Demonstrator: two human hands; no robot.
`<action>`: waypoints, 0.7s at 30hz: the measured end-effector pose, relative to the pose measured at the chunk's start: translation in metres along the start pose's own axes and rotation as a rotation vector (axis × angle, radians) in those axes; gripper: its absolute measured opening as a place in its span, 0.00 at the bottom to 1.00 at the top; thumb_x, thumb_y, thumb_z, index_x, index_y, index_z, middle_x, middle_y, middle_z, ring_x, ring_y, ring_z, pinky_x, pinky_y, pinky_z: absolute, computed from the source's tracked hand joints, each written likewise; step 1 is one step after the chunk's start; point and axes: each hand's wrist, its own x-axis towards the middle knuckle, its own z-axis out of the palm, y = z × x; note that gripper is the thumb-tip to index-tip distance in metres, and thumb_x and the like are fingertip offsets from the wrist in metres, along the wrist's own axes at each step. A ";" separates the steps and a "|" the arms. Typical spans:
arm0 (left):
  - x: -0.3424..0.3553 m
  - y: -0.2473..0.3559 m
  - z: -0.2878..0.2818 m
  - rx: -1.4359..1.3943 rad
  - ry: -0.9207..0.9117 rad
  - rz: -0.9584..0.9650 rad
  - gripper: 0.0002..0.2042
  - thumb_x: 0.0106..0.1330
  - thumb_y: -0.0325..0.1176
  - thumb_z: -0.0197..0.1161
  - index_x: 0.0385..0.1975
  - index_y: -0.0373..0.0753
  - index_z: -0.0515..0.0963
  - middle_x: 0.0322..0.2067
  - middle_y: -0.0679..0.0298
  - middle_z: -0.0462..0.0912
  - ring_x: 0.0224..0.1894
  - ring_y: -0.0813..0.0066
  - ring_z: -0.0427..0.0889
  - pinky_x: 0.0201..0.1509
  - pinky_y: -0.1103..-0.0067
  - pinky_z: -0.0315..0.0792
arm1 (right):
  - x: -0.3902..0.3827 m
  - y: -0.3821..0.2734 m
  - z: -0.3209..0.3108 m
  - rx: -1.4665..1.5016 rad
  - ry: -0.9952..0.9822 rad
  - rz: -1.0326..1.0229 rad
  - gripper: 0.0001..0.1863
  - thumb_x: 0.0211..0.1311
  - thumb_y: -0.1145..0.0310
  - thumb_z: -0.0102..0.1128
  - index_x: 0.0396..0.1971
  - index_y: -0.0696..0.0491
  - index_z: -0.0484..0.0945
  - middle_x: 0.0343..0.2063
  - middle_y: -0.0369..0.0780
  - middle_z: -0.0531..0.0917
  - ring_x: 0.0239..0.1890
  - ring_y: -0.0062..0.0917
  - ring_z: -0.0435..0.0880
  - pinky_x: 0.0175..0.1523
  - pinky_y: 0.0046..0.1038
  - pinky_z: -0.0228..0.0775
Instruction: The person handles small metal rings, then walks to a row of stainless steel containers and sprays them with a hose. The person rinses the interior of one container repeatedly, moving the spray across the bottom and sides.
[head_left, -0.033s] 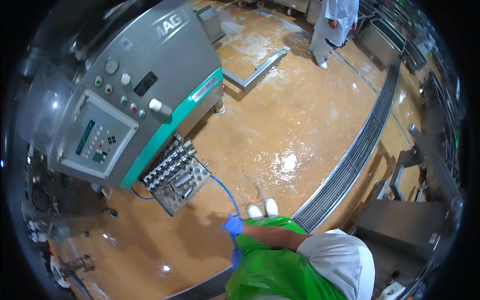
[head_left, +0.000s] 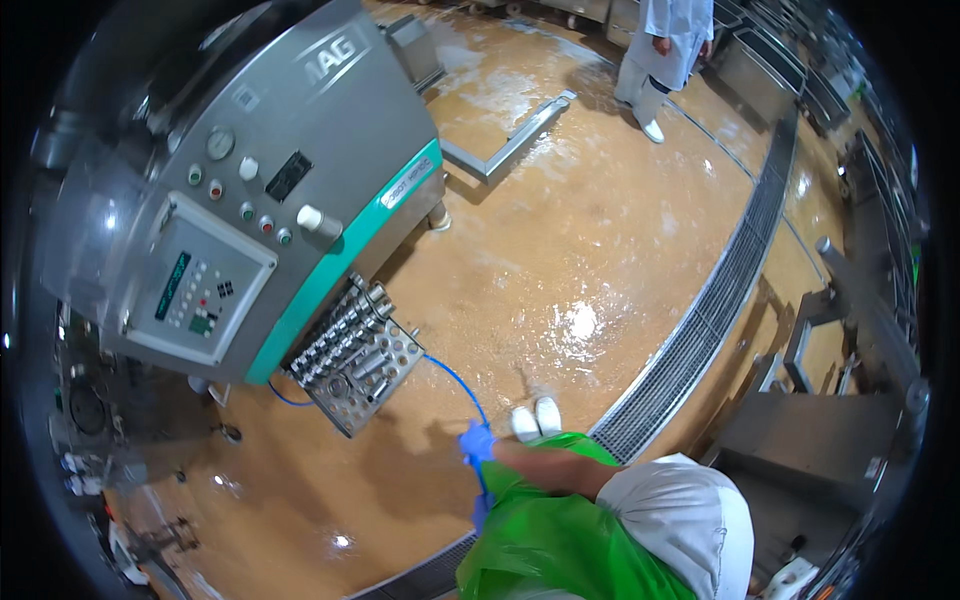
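Over a wet tan floor, a blue-gloved right hand grips a slim, glossy, bright-blue hose; how the left hand grips cannot be told.

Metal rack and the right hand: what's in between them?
In the head view, a blue hose runs from beside the rack to the right hand, with wet floor showing around it.

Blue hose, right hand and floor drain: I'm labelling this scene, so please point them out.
Blue hose (head_left: 463,383), head view: on its exposed curved stretch.
Right hand (head_left: 478,443), head view: on the middle of the gloved hand.
Floor drain (head_left: 712,312), head view: on its long grating.
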 end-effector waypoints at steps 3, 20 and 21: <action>0.010 0.055 0.010 -0.052 -0.181 0.176 0.12 0.64 0.40 0.45 0.36 0.37 0.69 0.28 0.50 0.74 0.30 0.52 0.76 0.32 0.64 0.69 | -0.009 0.050 -0.113 -0.180 -0.079 0.158 0.10 0.51 0.65 0.56 0.16 0.52 0.79 0.16 0.39 0.81 0.14 0.25 0.79 0.21 0.26 0.71; 0.142 0.429 0.042 0.362 -0.779 0.892 0.14 0.64 0.43 0.46 0.38 0.39 0.68 0.30 0.44 0.76 0.34 0.46 0.76 0.36 0.60 0.68 | -0.073 0.192 -0.515 0.305 0.688 0.673 0.12 0.50 0.69 0.50 0.15 0.58 0.79 0.16 0.45 0.80 0.19 0.31 0.81 0.27 0.31 0.73; 0.143 0.453 0.053 0.393 -0.791 0.911 0.14 0.64 0.43 0.46 0.38 0.39 0.68 0.30 0.44 0.76 0.35 0.46 0.76 0.36 0.60 0.68 | -0.082 0.203 -0.539 0.539 0.813 0.733 0.12 0.49 0.70 0.49 0.16 0.59 0.79 0.16 0.46 0.80 0.19 0.31 0.81 0.27 0.30 0.73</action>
